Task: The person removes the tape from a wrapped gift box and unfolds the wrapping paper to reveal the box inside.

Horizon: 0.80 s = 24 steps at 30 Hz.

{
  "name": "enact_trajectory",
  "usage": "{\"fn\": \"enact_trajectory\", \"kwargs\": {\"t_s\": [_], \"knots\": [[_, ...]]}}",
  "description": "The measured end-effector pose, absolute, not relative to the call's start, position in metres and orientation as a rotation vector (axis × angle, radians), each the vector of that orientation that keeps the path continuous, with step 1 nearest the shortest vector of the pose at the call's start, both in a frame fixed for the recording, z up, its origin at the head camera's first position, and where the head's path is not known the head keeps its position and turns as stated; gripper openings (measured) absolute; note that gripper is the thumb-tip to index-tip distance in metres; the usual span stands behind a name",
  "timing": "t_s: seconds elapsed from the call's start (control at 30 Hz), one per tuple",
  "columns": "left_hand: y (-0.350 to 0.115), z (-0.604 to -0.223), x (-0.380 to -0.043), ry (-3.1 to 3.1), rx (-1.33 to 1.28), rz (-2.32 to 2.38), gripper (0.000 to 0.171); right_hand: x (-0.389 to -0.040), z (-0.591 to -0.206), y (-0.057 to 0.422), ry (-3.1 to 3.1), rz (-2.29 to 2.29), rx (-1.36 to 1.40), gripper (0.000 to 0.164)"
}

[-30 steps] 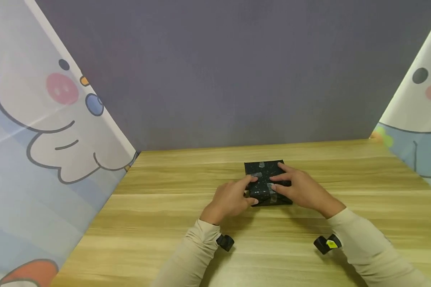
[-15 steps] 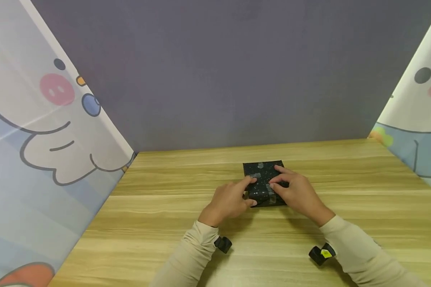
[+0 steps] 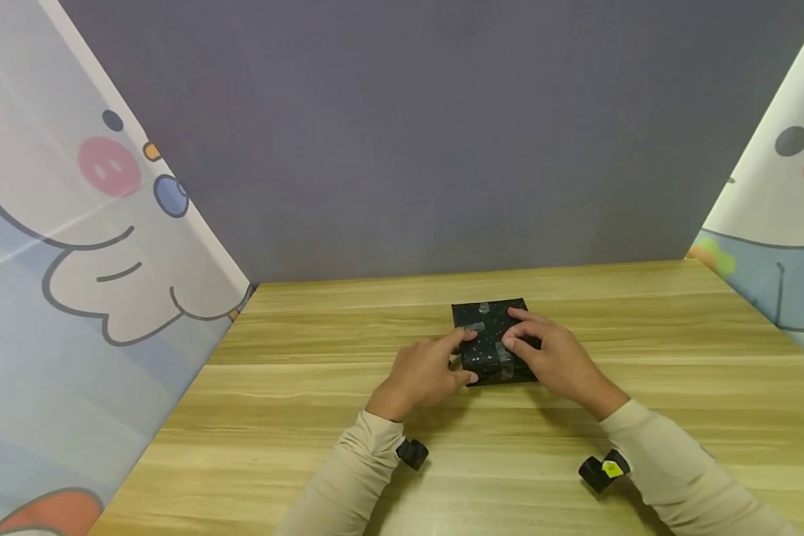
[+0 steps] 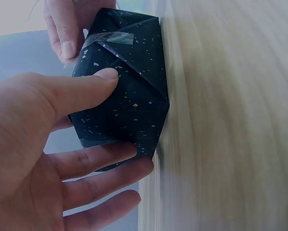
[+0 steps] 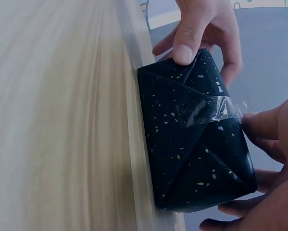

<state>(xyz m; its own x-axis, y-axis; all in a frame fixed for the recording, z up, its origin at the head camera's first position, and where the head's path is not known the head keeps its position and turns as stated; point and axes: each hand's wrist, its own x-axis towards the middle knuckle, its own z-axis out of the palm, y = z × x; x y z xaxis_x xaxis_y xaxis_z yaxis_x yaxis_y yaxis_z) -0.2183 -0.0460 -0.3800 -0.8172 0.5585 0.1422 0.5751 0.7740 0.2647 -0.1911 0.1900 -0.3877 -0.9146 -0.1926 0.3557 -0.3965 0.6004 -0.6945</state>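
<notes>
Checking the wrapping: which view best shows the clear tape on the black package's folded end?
Right wrist: the clear tape appears largest there, its glossy creases visible. The left wrist view shows it smaller; the head view, a small strip on the black package.

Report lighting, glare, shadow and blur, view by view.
Head view: soft shadows darken the striped yellow wooden table; left wrist: table grain blurs, the top-left corner washes out; right wrist: glare streaks the clear tape strip on the black speckled paper-wrapped box.

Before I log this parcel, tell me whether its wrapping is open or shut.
Shut: the black wrapping lies folded over, with clear tape across the folds. The underside is hidden, so I cannot tell there.
</notes>
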Motion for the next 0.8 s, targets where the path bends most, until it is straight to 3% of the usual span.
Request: {"fn": "enact_trajectory", "kwargs": {"t_s": [0.43,0.67,0.8], "knots": [[-0.048,-0.387,-0.219,-2.841,-0.897,-0.442,0.062,-0.187,-0.392,0.188,-2.425,1.012,0.586,0.006],[-0.044,-0.389,-0.225,-2.843,-0.930,-0.461,0.063,-0.189,-0.393,0.191,-2.496,0.923,0.578,0.030],[-0.044,-0.389,-0.227,-2.856,-0.903,-0.464,0.064,-0.196,-0.394,0.191,-2.500,0.887,0.602,0.027]]}}
